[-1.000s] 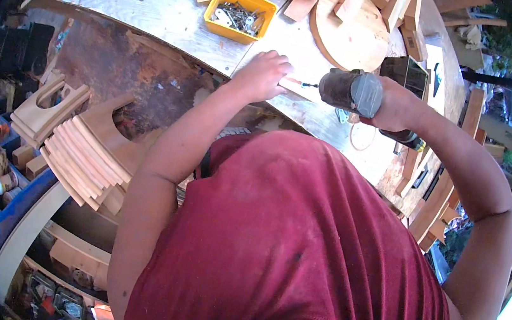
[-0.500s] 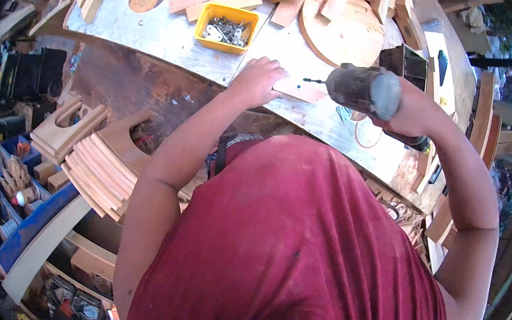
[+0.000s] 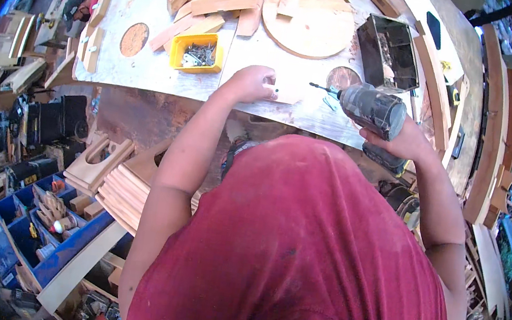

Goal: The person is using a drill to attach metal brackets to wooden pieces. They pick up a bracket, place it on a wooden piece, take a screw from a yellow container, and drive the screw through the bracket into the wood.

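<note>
My right hand (image 3: 402, 141) is wrapped round the grip of a dark cordless drill (image 3: 374, 110). The drill's thin black bit points left, above the table and apart from the wood. At the table's near edge, my left hand (image 3: 251, 84) grips the left end of a small pale wooden piece (image 3: 288, 93). A dark spot, which looks like a hole, shows on that piece beside my fingers. Just behind my left hand sits a yellow bin (image 3: 179, 60) of small metal parts. Its contents are too small to tell apart.
Wooden blocks (image 3: 224, 4) and a round wooden board (image 3: 311, 23) lie across the back of the worktable (image 3: 110, 68). A dark open box (image 3: 392, 52) stands at the right. Lower left are stacked curved boards (image 3: 124, 188) and a blue divided tray (image 3: 69, 246).
The drill has moved back to the right, its bit now away from the wooden piece. My left hand stays on the piece. The whole view has shifted.
</note>
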